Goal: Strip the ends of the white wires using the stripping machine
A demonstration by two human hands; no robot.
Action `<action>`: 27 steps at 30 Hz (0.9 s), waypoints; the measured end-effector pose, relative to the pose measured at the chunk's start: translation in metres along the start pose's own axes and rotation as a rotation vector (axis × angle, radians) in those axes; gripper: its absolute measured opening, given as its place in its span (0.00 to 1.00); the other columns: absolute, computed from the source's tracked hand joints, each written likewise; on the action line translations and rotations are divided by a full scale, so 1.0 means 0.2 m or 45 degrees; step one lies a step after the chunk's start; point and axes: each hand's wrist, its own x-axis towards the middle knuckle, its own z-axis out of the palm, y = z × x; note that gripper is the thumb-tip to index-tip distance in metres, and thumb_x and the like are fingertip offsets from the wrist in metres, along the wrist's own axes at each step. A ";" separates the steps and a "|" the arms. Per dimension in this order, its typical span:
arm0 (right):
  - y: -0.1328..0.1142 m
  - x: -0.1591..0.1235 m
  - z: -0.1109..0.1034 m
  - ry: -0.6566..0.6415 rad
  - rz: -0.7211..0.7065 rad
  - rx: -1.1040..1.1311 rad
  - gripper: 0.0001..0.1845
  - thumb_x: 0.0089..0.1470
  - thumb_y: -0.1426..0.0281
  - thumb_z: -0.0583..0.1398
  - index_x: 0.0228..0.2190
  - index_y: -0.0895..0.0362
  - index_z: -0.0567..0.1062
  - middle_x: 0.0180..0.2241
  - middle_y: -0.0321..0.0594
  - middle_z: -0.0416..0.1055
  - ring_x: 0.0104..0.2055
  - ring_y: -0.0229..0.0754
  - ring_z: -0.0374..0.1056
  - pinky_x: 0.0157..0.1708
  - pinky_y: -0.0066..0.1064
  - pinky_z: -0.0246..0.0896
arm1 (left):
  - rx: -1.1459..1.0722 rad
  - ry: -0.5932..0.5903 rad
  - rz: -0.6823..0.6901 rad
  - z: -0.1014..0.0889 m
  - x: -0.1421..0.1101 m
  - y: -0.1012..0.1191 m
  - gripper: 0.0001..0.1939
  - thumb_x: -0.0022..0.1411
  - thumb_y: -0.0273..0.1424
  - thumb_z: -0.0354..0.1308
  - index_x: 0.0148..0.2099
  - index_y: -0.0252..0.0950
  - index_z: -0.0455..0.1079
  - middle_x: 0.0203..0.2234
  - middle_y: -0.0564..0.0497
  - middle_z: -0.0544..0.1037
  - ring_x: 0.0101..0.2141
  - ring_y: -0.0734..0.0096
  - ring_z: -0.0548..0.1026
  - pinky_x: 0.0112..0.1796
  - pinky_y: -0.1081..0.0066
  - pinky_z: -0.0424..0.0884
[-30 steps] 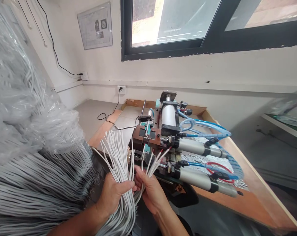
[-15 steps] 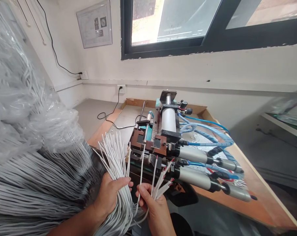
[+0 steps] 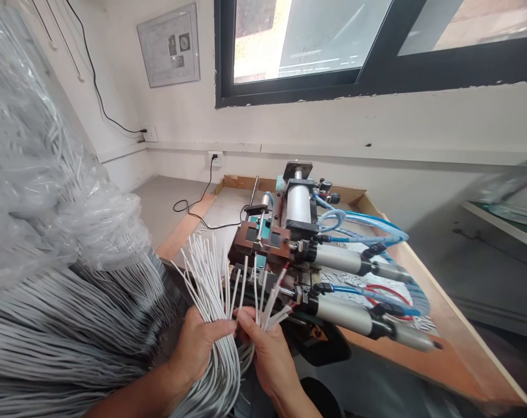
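My left hand point(image 3: 200, 337) is closed round a thick bundle of white cables point(image 3: 208, 284), their ends fanned upward. Close beside it, my right hand point(image 3: 261, 337) grips a few separate white cables point(image 3: 272, 302); some of these show red at their tips. The thumbs of both hands nearly meet where single cables stand between them. Just beyond the fingers is a pneumatic machine point(image 3: 263, 241) with brown clamp blocks and silver cylinders. The cable tips held on the right are in front of its lower jaws, and I cannot tell whether they touch.
Large bunches of grey-white cables point(image 3: 63, 331) wrapped in clear plastic point(image 3: 71, 191) fill the left side. The machine stands in a shallow wooden-edged tray point(image 3: 476, 360), with blue air hoses point(image 3: 372, 226) and cut scraps at its right. A black power cord point(image 3: 189, 209) runs to the wall socket point(image 3: 216, 158).
My right hand has shifted left, up against the left hand, with its cables. The machine's upper clamp block and cylinder have moved left, and the lower cylinder has shifted slightly.
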 end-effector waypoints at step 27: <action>-0.04 0.06 0.01 -0.061 0.100 0.191 0.13 0.35 0.62 0.67 0.21 0.59 0.75 0.14 0.33 0.64 0.17 0.33 0.57 0.19 0.25 0.53 | 0.023 -0.032 -0.045 0.01 0.03 0.00 0.11 0.42 0.19 0.60 0.32 0.30 0.73 0.22 0.51 0.76 0.24 0.71 0.71 0.28 0.73 0.66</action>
